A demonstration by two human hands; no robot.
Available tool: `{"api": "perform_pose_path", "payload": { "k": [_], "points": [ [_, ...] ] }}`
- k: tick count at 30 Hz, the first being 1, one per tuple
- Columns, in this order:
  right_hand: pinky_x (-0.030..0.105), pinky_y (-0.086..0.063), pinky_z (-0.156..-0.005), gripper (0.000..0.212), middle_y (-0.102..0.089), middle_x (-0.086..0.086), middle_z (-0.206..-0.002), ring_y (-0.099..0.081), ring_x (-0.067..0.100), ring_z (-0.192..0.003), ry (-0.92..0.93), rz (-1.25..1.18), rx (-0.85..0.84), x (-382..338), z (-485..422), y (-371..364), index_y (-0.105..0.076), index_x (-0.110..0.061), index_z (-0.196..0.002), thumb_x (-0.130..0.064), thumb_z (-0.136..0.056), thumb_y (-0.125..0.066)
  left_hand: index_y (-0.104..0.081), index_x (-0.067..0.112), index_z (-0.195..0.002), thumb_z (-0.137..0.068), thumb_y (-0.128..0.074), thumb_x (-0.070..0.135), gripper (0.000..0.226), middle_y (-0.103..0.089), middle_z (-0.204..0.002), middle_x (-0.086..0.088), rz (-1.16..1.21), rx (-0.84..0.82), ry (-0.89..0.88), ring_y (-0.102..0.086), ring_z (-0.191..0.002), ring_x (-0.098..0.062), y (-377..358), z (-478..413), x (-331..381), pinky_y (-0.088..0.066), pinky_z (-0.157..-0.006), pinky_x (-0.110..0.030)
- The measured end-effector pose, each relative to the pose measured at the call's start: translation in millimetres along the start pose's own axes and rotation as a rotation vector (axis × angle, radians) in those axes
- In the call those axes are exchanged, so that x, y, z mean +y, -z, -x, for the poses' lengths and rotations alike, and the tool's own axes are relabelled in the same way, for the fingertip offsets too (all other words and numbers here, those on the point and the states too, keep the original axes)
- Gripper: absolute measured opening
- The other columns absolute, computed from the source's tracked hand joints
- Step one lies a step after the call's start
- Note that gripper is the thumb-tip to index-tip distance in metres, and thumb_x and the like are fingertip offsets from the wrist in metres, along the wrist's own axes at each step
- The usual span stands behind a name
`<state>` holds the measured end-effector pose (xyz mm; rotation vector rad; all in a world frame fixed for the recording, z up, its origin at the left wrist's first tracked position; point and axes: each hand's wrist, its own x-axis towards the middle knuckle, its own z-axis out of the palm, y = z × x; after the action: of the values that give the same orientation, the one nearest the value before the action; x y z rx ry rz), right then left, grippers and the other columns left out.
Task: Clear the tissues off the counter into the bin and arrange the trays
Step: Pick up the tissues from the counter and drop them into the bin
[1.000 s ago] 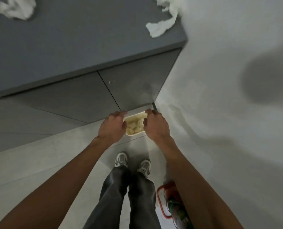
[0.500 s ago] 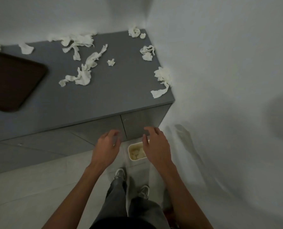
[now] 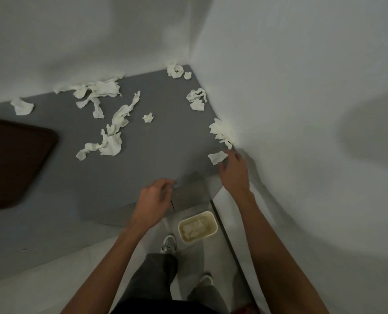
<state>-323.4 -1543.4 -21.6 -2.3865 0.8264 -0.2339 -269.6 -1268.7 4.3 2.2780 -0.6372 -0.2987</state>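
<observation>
- Walls (image 3: 301,87): plain, pale and matt. They meet in a corner behind the counter.
- Counter (image 3: 166,143): a flat, smooth grey top above grey cabinet doors, fitted into that corner. Its back and right edges run along the walls.
- Tray (image 3: 14,164): dark brown and smooth with a rounded corner. It lies flat at the counter's left edge and is partly out of view. No other tray shows, so arranging the trays looks not yet begun.
- Right hand (image 3: 235,175): reaches over the front right corner with the fingers stretched out and nothing in the grip. The tips are at a small torn scrap (image 3: 217,157). Blur hides whether they touch it.
- Left hand (image 3: 153,200): hovers over the front edge, well apart from the right hand. The fingers are loosely curled and hold nothing.
- Bin (image 3: 214,224): a small cream rectangular tub with rounded corners. It stands on the pale floor below the front right corner, beside a shoe (image 3: 169,244). Pale lumps inside are probably tissues already dropped in, so clearing seems under way.
- Tissues: white, soft, crumpled and torn, and most are left to clear.
  - A ragged heap (image 3: 98,90) lies along the back edge.
  - A long twisted strip (image 3: 113,137) lies mid-counter.
  - A fluffy wad (image 3: 222,132) sits against the right edge.
  - Curled pieces (image 3: 196,99) lie further along that edge.
  - More (image 3: 175,70) lie in the back right corner.
  - A flat piece (image 3: 22,106) lies near the back left.
  - A tiny ball (image 3: 148,117) sits near the middle.
</observation>
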Motion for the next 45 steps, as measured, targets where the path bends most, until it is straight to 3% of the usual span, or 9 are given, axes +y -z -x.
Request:
{"api": "perform_pose_path", "payload": {
  "k": [6, 13, 17, 22, 27, 34, 38, 42, 45],
  "points": [
    [0.049, -0.044, -0.115, 0.049, -0.049, 0.018, -0.155, -0.044, 0.037, -0.145, -0.095, 0.276, -0.099, 15.8, -36.6, -48.2, -0.052, -0.004, -0.148, -0.032, -0.108, -0.056, -0.074, 0.02, -0.114, -0.097, -0.066, 0.011, 0.021, -0.078, -0.107, 0.006, 0.005, -0.05, -0.066, -0.073, -0.096, -0.011, 19.9, -56.4, -13.2, -0.058, -0.089, -0.029],
    [0.033, -0.05, -0.089, 0.024, -0.07, 0.013, -0.118, -0.066, 0.03, -0.109, -0.03, 0.154, -0.113, -22.4, -7.4, -64.7, -0.075, -0.011, -0.12, -0.013, -0.104, -0.058, -0.075, 0.019, -0.117, -0.095, -0.068, 0.008, 0.025, -0.077, -0.112, 0.006, 0.069, -0.12, -0.083, -0.073, -0.101, -0.011, 15.3, -95.5, -19.3, -0.058, -0.093, -0.034],
    [0.027, -0.051, -0.072, 0.009, -0.072, 0.0, -0.089, -0.068, 0.018, -0.08, 0.025, -0.15, -0.186, -65.1, 2.7, -49.8, -0.069, -0.018, -0.103, -0.012, -0.098, -0.068, -0.059, 0.031, -0.139, -0.102, -0.062, 0.035, 0.037, -0.061, -0.139, 0.011, 0.132, -0.231, -0.031, -0.059, -0.124, -0.006, 11.3, -112.7, -16.4, -0.046, -0.105, -0.027],
    [0.011, -0.053, -0.081, 0.013, -0.077, -0.013, -0.098, -0.072, 0.002, -0.091, 0.095, -0.357, -0.165, -105.6, -5.7, -31.4, -0.075, -0.02, -0.108, -0.017, -0.096, -0.076, -0.059, 0.031, -0.136, -0.108, -0.047, 0.045, 0.033, -0.066, -0.129, 0.013, 0.467, -0.297, 0.198, -0.061, -0.115, 0.006, 17.5, -133.8, -7.1, -0.047, -0.105, -0.03],
    [0.007, -0.04, -0.079, 0.011, -0.066, -0.004, -0.103, -0.061, 0.007, -0.091, 0.054, -0.215, 0.011, -122.2, -25.3, -38.2, -0.078, -0.019, -0.105, -0.015, -0.097, -0.072, -0.069, 0.015, -0.129, -0.111, -0.043, 0.032, 0.036, -0.071, -0.129, -0.009, 0.984, -0.362, 0.337, -0.064, -0.126, -0.023, 22.8, -138.6, -0.5, -0.048, -0.109, -0.036],
    [0.015, -0.056, -0.087, 0.019, -0.079, -0.004, -0.105, -0.073, 0.006, -0.096, 0.052, -0.299, -0.153, -133.6, -40.9, -54.6, -0.069, -0.016, -0.112, -0.004, -0.097, -0.067, -0.069, 0.011, -0.122, -0.108, -0.043, 0.0, 0.031, -0.074, -0.118, -0.007, 0.988, -0.257, 0.394, -0.067, -0.118, -0.019, 14.5, -152.7, -4.8, -0.054, -0.093, -0.019],
    [0.038, -0.062, -0.084, 0.015, -0.077, -0.001, -0.105, -0.073, 0.017, -0.091, 0.059, -0.08, -0.15, -119.2, -61.7, -44.4, -0.068, -0.02, -0.116, -0.019, -0.103, -0.059, -0.076, 0.011, -0.104, -0.103, -0.054, -0.002, 0.026, -0.078, -0.107, -0.012, 0.79, -0.112, 0.371, -0.073, -0.109, -0.028, 13.3, -158.5, -23.3, -0.057, -0.099, -0.034],
    [0.048, -0.059, -0.088, 0.035, -0.06, 0.007, -0.142, -0.063, 0.034, -0.116, 0.006, 0.362, 0.012, -88.3, -98.5, -27.9, -0.061, -0.019, -0.134, -0.011, -0.1, -0.056, -0.076, 0.001, -0.1, -0.101, -0.059, -0.001, 0.017, -0.079, -0.099, -0.014, 0.746, -0.101, 0.33, -0.077, -0.098, -0.024, 17.9, -153.4, -29.7, -0.058, -0.092, -0.028],
    [0.049, -0.053, -0.1, 0.056, -0.038, 0.007, -0.162, -0.046, 0.039, -0.135, -0.043, 0.428, -0.061, -63.4, -123.4, -23.7, -0.049, -0.025, -0.152, -0.007, -0.099, -0.057, -0.075, -0.001, -0.104, -0.101, -0.059, 0.001, 0.016, -0.079, -0.099, -0.017, 0.738, -0.093, 0.327, -0.078, -0.094, -0.023, 19.0, -149.9, -34.1, -0.057, -0.083, -0.019]
  ]
}}
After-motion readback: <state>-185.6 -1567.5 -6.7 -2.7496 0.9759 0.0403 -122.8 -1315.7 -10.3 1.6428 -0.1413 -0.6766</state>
